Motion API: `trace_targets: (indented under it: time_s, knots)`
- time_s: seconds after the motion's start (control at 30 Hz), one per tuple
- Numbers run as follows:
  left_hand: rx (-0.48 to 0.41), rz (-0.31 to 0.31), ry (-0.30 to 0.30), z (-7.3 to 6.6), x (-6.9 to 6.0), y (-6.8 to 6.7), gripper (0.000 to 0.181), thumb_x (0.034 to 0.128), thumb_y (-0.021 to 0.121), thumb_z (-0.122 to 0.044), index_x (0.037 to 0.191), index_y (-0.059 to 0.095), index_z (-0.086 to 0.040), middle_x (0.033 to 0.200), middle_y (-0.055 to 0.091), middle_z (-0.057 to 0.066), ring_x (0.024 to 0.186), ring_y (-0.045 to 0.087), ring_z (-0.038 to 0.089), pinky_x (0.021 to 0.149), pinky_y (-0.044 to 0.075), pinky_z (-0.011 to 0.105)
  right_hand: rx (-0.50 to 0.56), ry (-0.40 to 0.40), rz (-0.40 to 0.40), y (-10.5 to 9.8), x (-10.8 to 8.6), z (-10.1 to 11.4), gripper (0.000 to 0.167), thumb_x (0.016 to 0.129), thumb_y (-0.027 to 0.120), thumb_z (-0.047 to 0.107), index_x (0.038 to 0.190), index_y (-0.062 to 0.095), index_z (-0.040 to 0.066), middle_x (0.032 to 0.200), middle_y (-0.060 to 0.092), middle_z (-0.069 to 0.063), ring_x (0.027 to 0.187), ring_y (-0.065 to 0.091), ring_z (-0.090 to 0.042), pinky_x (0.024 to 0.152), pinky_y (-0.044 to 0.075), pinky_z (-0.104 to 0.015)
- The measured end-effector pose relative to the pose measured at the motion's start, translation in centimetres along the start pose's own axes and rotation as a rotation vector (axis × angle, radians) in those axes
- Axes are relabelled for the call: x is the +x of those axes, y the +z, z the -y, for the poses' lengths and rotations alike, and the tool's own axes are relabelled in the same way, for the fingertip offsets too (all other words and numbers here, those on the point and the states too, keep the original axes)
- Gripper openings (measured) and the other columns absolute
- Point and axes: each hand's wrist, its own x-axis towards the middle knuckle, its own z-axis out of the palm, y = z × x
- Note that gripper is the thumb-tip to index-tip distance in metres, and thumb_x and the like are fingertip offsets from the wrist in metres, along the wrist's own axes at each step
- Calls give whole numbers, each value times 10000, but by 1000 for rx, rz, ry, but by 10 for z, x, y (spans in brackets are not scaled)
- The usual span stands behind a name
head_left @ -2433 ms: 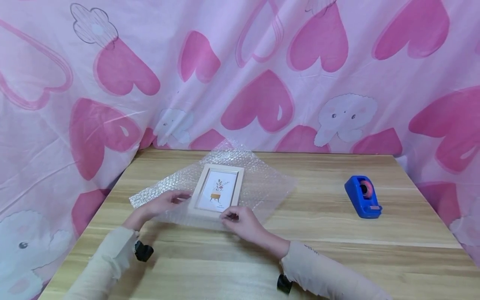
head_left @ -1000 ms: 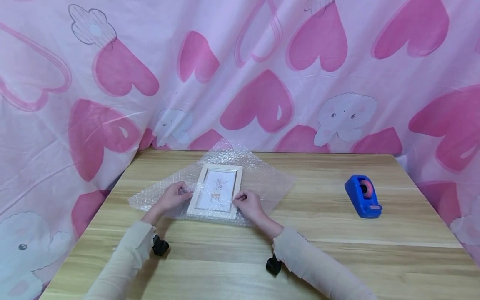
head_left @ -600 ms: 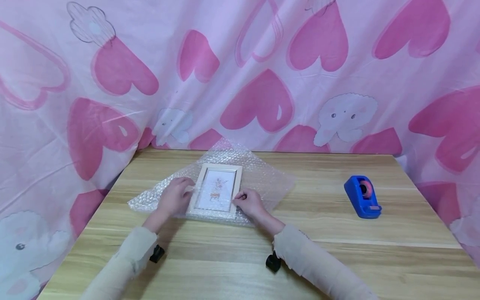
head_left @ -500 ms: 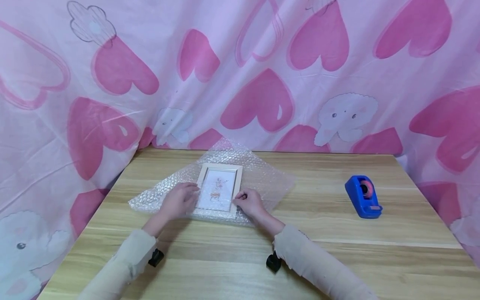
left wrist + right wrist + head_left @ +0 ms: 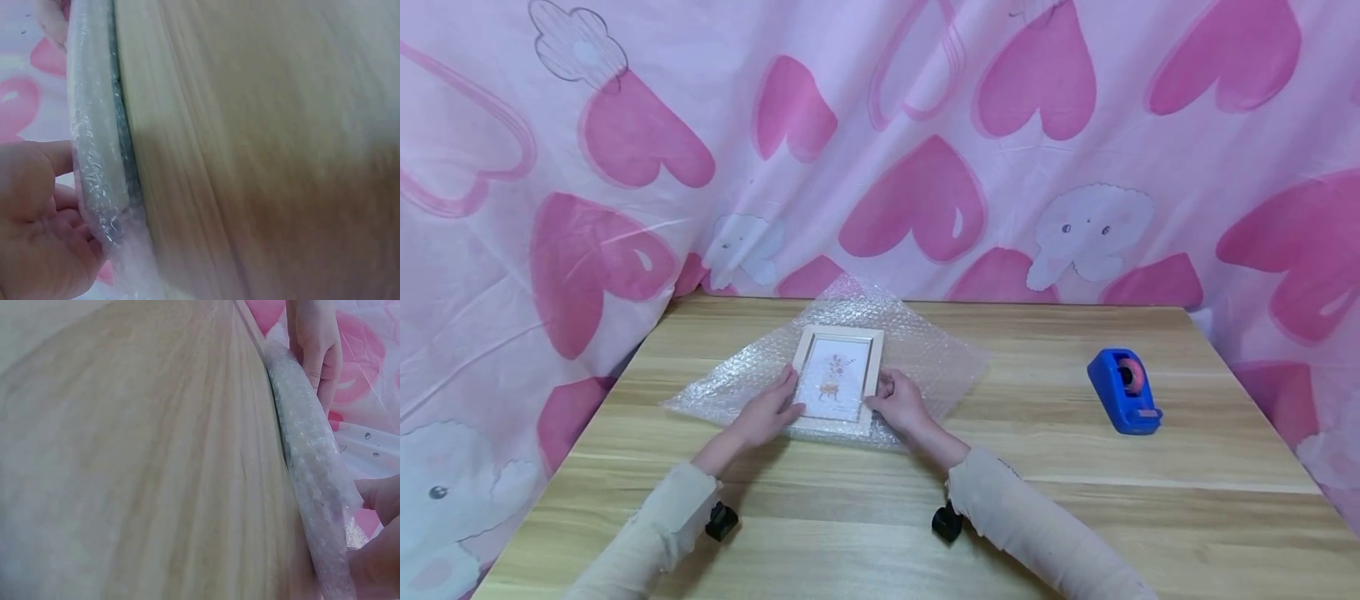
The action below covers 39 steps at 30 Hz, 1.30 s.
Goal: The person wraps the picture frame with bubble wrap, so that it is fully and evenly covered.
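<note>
left hand (image 5: 765, 412) and right hand (image 5: 901, 404) half-curled, picture frame (image 5: 832, 375) gripped at both sides through bubble wrap (image 5: 928, 362) on tabletop (image 5: 835, 517); near fold could be sprung loose if either grip is eased.

Pale wood-grain surface (image 5: 156, 456), blurry, fills left and middle. Clear, shiny bubble wrap (image 5: 312, 456) bulges along its right edge. Hands: right hand (image 5: 381, 550) touching near end, left hand (image 5: 315, 347) at far end. Pink-and-white heart-print fabric (image 5: 365, 356) behind.
</note>
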Motion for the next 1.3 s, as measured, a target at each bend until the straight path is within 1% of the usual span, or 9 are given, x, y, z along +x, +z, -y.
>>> trace_targets:
  time_s: [0.47,0.53,0.63,0.7,0.77,0.87,1.07,1.17,1.3]
  knots:
    - [-29,-25,-46,-16,-19,7,657,856,596,-184,1343,282,124,1425,198,290,1280,255,440,1040,230,539,59,43,132,-8,-15,-4,644,745,665,-14,1305,356,-79,728,515,-77,607,489,-137,528,485,-223]
    - [-27,-27,-57,-17,-20,7,663,848,606,-184,1345,288,119,1425,201,289,1282,254,437,1042,228,538,23,63,194,-12,-12,0,638,751,664,-3,1304,355,-74,715,541,-82,580,500,-135,511,484,-221]
    - [-29,-40,-57,-16,-19,8,663,839,617,-179,1340,301,120,1418,213,294,1279,260,438,1045,230,531,-48,119,352,-20,-2,9,584,779,649,36,1288,375,-48,719,577,-100,549,528,-142,500,506,-240]
    - [-34,-50,-58,-15,-18,9,661,832,625,-173,1334,312,123,1413,224,296,1277,266,437,1045,232,527,-113,145,462,-29,7,16,553,802,634,78,1288,389,-23,757,595,-131,558,541,-150,528,525,-267]
    - [-37,-60,-54,-14,-18,10,658,825,634,-168,1325,326,127,1406,238,300,1273,275,437,1045,237,524,-176,139,513,-39,17,22,536,822,621,122,1291,401,-17,864,605,-144,594,540,-161,581,537,-300]
    - [-36,-64,-46,-13,-17,11,656,819,644,-177,1317,343,127,1402,256,294,1272,286,431,1045,245,519,-249,54,464,-51,35,24,505,845,605,152,1281,427,-30,997,593,-151,707,533,-171,682,523,-331]
    - [-10,-84,-34,-14,-16,9,658,800,665,-187,1304,373,119,1390,292,286,1247,330,431,1026,277,527,-240,-158,277,-60,81,17,508,892,543,120,1331,354,-54,1102,531,-192,988,525,-286,864,474,-375]
    - [-12,-95,-31,-15,-13,8,648,781,683,-178,1284,403,118,1373,323,289,1239,347,430,1027,285,516,-201,-197,200,-61,96,12,529,908,512,111,1365,301,-49,1230,464,-223,1110,474,-324,948,425,-409]
    - [-24,-103,-32,-17,-10,7,637,753,709,-165,1254,439,121,1347,362,293,1229,365,428,1030,288,504,-133,-173,140,-66,108,8,576,905,514,99,1402,244,-10,1395,326,-215,1247,361,-355,1018,348,-456]
